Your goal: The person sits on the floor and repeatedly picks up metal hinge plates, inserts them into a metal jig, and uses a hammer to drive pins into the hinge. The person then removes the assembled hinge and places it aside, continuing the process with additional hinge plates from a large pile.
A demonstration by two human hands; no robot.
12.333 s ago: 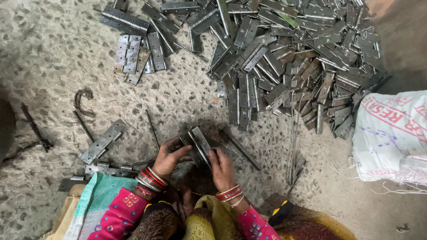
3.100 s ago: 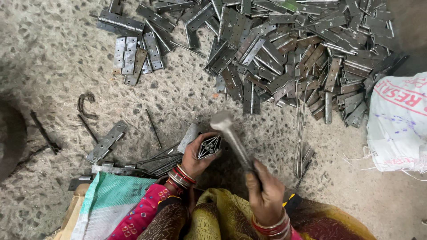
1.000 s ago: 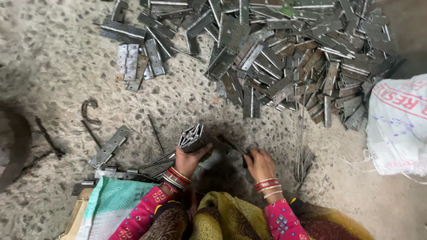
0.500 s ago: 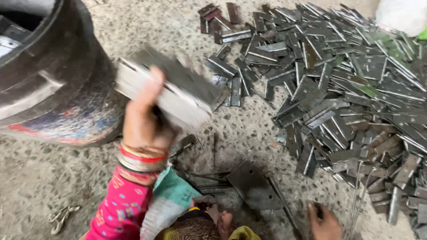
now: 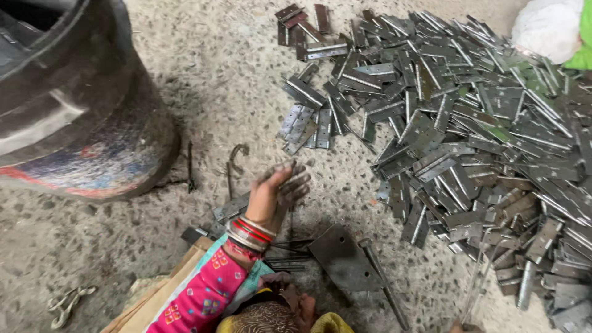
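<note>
View: head camera, looking down at the speckled concrete floor (image 5: 185,74).
Left hand (image 5: 280,191): raised at frame centre, blurred, fingers spread, grip released, nothing in it; red and silver bangles (image 5: 250,231) at the wrist, pink patterned sleeve (image 5: 200,296) at 7 o'clock from it.
Right hand: only a sliver at the bottom edge near 5 o'clock; grip cannot tell.
Nearest things: dark flat steel plate (image 5: 342,259) on the floor at 5 o'clock from the left hand, long-handled metal hammer (image 5: 382,280) lying just beside it.
Hinges: big heap of grey metal butt hinges (image 5: 468,135) at 2 o'clock, well apart from the hand.
Drum: large black barrel (image 5: 68,98) at 10 o'clock.
Bag: white sack (image 5: 546,28) top right corner.
</note>
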